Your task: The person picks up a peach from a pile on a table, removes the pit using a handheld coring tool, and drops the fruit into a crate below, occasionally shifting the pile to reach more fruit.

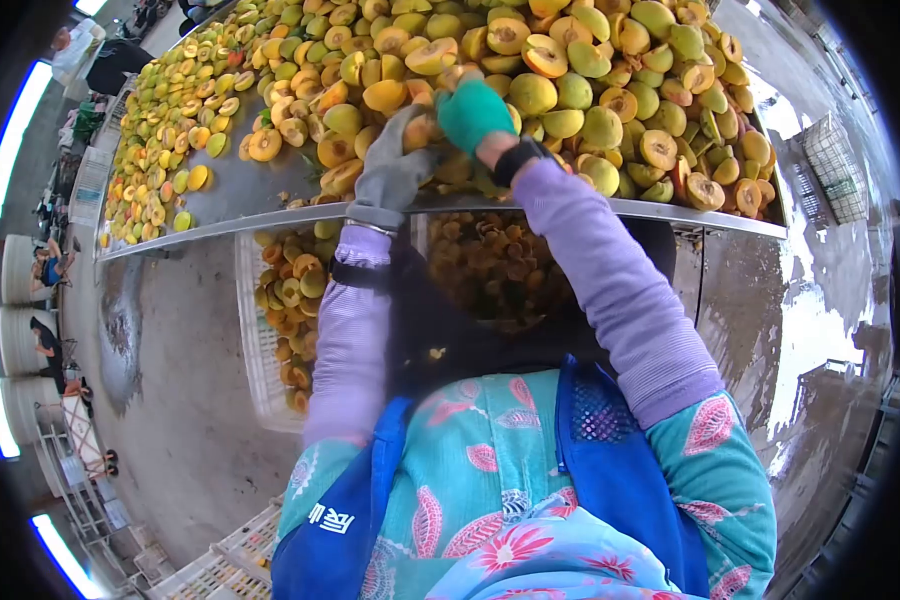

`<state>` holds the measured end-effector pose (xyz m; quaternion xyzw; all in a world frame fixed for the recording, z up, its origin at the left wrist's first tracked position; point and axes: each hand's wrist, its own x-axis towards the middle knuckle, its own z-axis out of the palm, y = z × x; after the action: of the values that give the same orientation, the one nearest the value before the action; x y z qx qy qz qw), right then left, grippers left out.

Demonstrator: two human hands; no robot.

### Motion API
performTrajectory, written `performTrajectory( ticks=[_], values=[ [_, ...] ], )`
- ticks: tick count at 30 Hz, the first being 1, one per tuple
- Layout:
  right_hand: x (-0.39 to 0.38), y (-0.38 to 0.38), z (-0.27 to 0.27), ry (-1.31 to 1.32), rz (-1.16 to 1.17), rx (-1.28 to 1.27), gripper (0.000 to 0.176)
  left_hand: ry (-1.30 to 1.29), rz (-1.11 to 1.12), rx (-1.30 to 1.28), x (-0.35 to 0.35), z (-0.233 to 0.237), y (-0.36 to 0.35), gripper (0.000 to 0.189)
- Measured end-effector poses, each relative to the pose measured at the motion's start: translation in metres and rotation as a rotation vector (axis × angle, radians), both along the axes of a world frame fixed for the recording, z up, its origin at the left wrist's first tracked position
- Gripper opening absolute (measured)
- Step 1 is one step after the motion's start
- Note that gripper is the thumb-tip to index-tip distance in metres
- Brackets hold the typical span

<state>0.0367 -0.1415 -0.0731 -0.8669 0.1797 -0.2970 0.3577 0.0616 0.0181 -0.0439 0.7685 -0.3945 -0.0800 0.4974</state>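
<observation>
Grey-gloved left hand (pixel 394 165): clasped round a fruit (pixel 422 130).
Green-gloved right hand (pixel 472 115): just beside; cannot tell whether clamped.
Heap (pixel 580 90): around both.
Crate (pixel 254 345): below grip.

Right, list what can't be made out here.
In the head view:
What, if anything, the right hand grips: hidden by the hand itself.
Left hand, finger detail: blurred.
Metal table, far side: cut off by the top edge.
Bottom-left crate, whole shape: cut off by the bottom edge.
Person at far left, activity: too small.
</observation>
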Motion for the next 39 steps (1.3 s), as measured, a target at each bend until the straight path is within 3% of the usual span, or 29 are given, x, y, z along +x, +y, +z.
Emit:
performTrajectory(
  ticks=[1,2,4,5,8,10,11,13,21,25,30,32,33,34,36,37,39],
  values=[
    [-0.003,0.000,0.017,0.111,-0.057,0.107,0.045,-0.057,-0.007,-0.105,0.006,-0.004,0.013,0.056],
    [-0.006,0.000,0.035,0.220,-0.112,0.211,0.045,0.114,-0.014,-0.209,0.006,-0.009,0.024,0.055],
    [-0.033,0.008,0.053,0.132,0.003,0.292,0.044,0.449,-0.027,-0.429,0.003,-0.009,0.044,0.055],
    [-0.056,0.019,0.074,0.127,0.054,0.337,0.042,0.952,-0.170,-0.733,0.005,-0.003,0.052,0.051],
    [-0.112,0.055,0.053,-0.028,0.341,0.234,0.037,0.943,-0.278,-0.684,-0.005,0.006,0.053,0.047],
    [-0.144,0.079,0.056,0.052,0.339,0.254,0.037,0.409,-0.064,-0.461,-0.019,-0.004,0.039,0.044],
    [-0.151,0.084,0.051,0.054,0.306,0.193,0.037,0.279,-0.066,-0.406,-0.030,-0.002,0.037,0.049],
    [-0.157,0.088,0.046,0.030,0.253,0.157,0.038,0.812,-0.146,-0.630,-0.061,0.019,0.032,0.054],
    [-0.176,0.092,0.043,0.062,0.179,0.241,0.044,0.298,0.048,-0.335,-0.088,0.009,0.019,0.053],
    [-0.175,0.094,0.036,0.052,0.187,0.275,0.045,0.115,0.078,-0.312,-0.095,0.011,0.014,0.050],
    [-0.166,0.110,0.025,-0.079,0.242,0.570,0.043,0.324,0.074,-0.508,-0.106,0.015,0.008,0.048],
    [-0.175,0.103,0.033,0.062,0.259,0.564,0.043,0.452,0.056,-0.601,-0.104,0.005,0.010,0.048],
    [-0.179,0.099,0.034,0.129,0.267,0.550,0.043,0.231,0.004,-0.439,-0.099,0.006,0.014,0.047],
    [-0.181,0.098,0.034,0.195,0.275,0.537,0.043,0.391,-0.033,-0.468,-0.098,0.007,0.018,0.042],
    [-0.178,0.116,0.029,0.075,0.224,0.634,0.043,0.713,-0.101,-0.522,-0.100,0.014,0.021,0.033],
    [-0.178,0.124,0.029,0.014,0.200,0.683,0.043,0.737,-0.037,-0.538,-0.104,0.020,0.017,0.035],
    [-0.185,0.119,0.043,0.087,0.307,1.095,0.043,0.714,-0.106,-0.528,-0.106,0.022,0.013,0.035]
  ],
)
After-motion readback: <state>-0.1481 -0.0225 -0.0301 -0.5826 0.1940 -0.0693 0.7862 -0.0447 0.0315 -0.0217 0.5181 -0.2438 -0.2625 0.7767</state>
